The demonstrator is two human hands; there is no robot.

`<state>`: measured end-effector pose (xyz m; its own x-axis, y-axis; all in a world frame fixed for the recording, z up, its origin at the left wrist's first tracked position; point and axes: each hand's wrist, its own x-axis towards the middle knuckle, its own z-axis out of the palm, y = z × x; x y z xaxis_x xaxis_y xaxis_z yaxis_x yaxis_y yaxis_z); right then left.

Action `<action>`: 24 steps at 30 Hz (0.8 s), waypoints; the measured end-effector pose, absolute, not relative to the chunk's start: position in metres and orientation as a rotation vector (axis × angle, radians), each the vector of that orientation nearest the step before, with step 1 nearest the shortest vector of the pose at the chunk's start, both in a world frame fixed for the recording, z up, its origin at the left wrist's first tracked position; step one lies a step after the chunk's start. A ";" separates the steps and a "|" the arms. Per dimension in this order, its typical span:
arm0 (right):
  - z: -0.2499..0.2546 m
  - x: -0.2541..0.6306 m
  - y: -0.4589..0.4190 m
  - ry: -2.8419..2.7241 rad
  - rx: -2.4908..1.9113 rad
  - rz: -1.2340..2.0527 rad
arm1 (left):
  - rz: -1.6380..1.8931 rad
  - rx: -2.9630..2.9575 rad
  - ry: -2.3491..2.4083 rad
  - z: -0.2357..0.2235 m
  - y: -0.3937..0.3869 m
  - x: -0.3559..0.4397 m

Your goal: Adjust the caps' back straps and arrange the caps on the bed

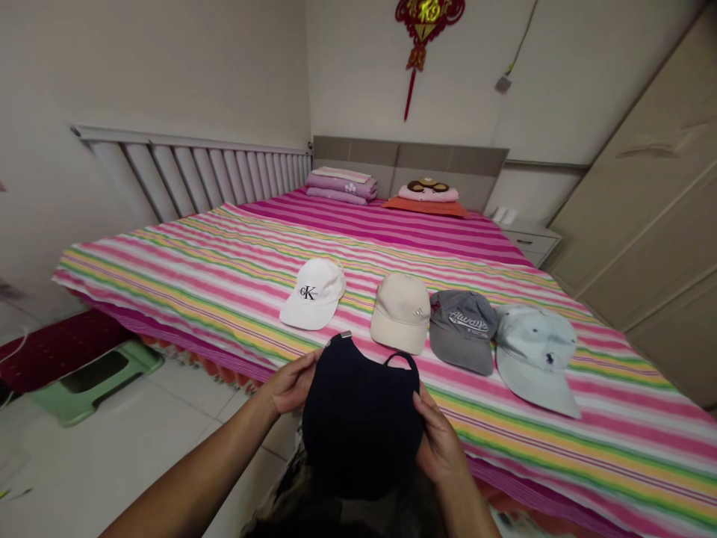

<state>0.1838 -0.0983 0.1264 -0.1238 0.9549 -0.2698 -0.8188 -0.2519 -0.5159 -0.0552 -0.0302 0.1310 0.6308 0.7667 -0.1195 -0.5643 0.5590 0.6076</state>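
Note:
A dark navy baseball cap [364,418] is held up in front of me, its back strap with a metal buckle turned away from me. My left hand [294,382] pinches the cap's left edge. At the opposite edge, my right hand [440,433] grips the cap near the loose strap loop. Beyond it on the bed lie a white cap [317,293] with black letters, a beige cap [400,310], a grey cap [464,329] with "Always" on it, and a pale blue cap [535,355]. The grey and pale blue caps touch.
The caps rest on a bed [184,261] with a striped sheet. Folded bedding [341,185] and a pillow pile [429,196] sit by the headboard [448,161]. A green stool [95,381] stands on the floor at left, a nightstand [529,240] at right.

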 end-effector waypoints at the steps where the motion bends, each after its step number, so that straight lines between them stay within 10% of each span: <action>1: 0.125 0.184 -0.096 -0.249 -0.664 1.704 | 0.788 0.597 0.419 0.122 -0.033 -0.059; 24: 0.080 0.154 -0.069 0.068 -0.873 1.630 | 0.966 0.336 0.375 0.062 -0.106 -0.117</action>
